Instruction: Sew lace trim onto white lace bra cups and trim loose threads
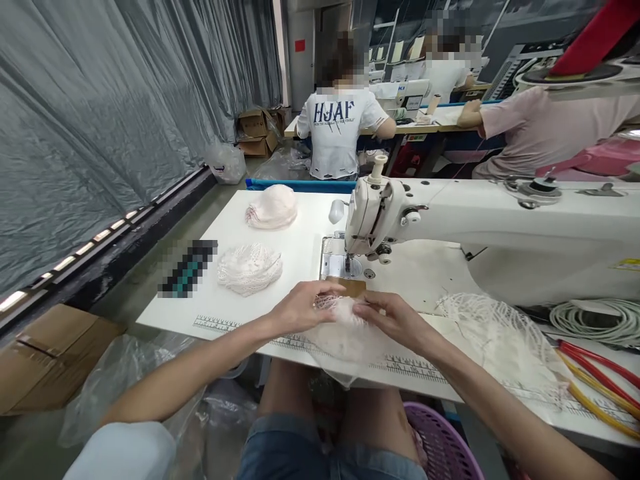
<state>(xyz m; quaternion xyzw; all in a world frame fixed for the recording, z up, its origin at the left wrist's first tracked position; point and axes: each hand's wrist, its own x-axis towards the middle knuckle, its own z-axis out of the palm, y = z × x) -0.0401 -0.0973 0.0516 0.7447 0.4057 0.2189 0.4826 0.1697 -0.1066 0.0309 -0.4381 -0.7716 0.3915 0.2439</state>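
Note:
Between both hands, just in front of the sewing machine (373, 220), is a piece of sheer white lace fabric (345, 333). Its lower part drapes over the table's front edge. My left hand (305, 307) is closed on the fabric's left side, thumb and fingers curled round it. On the right side my right hand (393, 317) pinches the same fabric. The machine's needle and presser foot (349, 261) stand a little beyond the fingers, apart from the fabric. A brown plate (353, 287) lies just before the foot.
On the white table (300, 257) to the left sit a lace bundle (250, 268) and a pale pink bundle (273, 207). More lace (500, 340) lies at right, beside red and yellow scissors-like handles (600, 373) and coiled cable (595, 320). A purple basket (443, 443) stands below.

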